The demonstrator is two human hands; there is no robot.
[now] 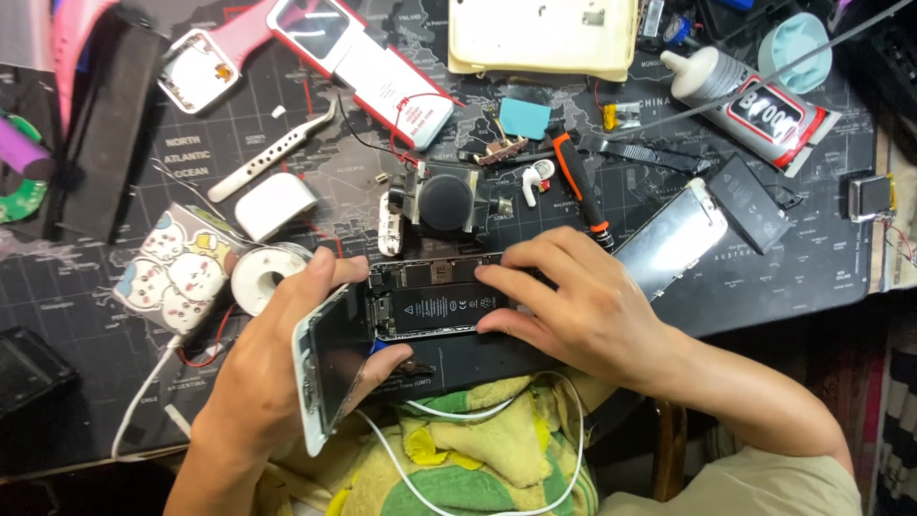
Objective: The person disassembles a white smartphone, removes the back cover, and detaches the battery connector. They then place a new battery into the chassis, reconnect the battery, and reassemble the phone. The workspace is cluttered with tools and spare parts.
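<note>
Phone (435, 298), opened up with its black battery showing, is lying at the near edge of the dark mat (764, 277), just above the yellow and green cloth (478, 449) on my lap. I am going left to right: my left hand (277, 363) is gripping the lifted screen panel (325, 368), thumb and fingers curled around its edge, tilting it up from the phone's left end. My right hand (583, 306) is resting on the phone's right part, fingers spread and pressing flat on the battery and frame. Farther right, a spare screen (669, 239) and a loose battery (750, 201) are lying on the mat.
</note>
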